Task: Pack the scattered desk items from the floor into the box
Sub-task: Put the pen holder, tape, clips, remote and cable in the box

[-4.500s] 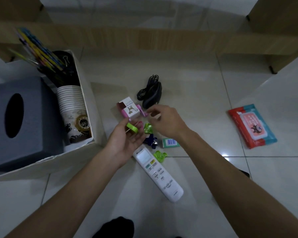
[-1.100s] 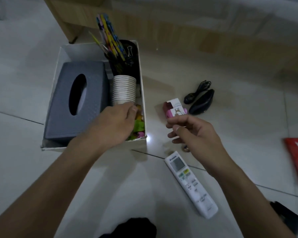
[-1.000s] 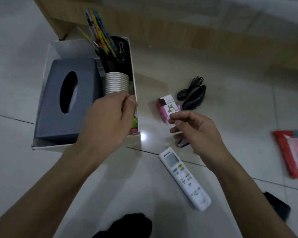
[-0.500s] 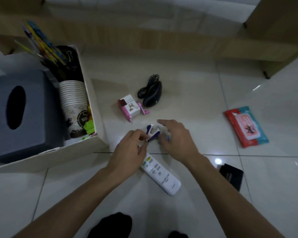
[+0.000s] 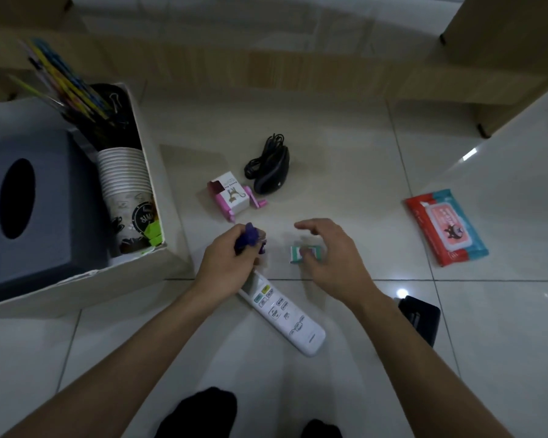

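The white cardboard box (image 5: 154, 172) stands on the floor at the left, holding a grey tissue box (image 5: 29, 203), a stack of paper cups (image 5: 124, 181), a pen holder (image 5: 105, 121) and green clips (image 5: 154, 233). My left hand (image 5: 225, 263) grips purple binder clips (image 5: 250, 238) just right of the box. My right hand (image 5: 332, 254) hovers with loosely curled fingers over a small green packet (image 5: 306, 252) on the tile; I cannot tell if it touches it. A white remote (image 5: 285, 314) lies below both hands.
On the floor lie a pink-and-white small box (image 5: 233, 196), a black mouse with coiled cable (image 5: 271, 172), a red-and-blue wipes pack (image 5: 445, 227) at the right and a black wallet-like item (image 5: 419, 317). Wooden furniture legs (image 5: 487, 58) stand at the back.
My left hand has gathered the purple clips into its grip and lifted them slightly left. My right hand has let them go and shifted right over the green packet.
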A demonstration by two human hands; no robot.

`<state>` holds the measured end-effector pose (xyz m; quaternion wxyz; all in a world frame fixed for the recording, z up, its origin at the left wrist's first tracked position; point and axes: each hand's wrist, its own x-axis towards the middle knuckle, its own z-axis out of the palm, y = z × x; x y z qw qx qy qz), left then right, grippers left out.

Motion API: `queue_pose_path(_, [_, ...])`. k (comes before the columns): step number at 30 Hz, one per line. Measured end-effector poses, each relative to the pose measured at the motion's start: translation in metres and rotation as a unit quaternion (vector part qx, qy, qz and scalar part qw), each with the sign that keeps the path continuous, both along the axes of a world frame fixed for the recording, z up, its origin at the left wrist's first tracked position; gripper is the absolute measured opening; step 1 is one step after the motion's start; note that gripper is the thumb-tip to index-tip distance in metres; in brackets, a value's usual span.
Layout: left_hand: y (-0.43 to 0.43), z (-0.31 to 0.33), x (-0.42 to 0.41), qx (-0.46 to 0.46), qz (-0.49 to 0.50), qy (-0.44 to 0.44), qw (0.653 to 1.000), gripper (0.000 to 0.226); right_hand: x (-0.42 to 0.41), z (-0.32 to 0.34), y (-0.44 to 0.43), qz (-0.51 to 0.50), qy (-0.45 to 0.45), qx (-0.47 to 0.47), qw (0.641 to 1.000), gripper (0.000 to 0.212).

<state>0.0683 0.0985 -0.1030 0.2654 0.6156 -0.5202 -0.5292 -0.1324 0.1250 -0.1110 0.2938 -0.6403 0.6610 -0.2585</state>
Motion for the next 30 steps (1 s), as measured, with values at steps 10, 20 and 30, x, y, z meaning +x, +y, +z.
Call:
queue_pose_path(10, [0.015, 0.032, -0.022, 0.060, 0.083, 0.121, 0.987, 0.023, 0.040, 0.026, 0.008, -0.212, -0.454, 0.178, 0.847, 0.028])
queue_pose_path(20, [0.058, 0.067, 0.014, -0.226, 0.007, -0.009, 0.974, 0.052, 0.106, 0.069, 0.003, -0.161, -0.616, 0.212, 0.741, 0.042])
queue_pose_path(30, [0.044, 0.087, 0.124, -0.391, 0.124, -0.187, 0.893, 0.019, 0.153, 0.124, -0.054, 0.125, -0.361, 0.108, 0.918, 0.011])
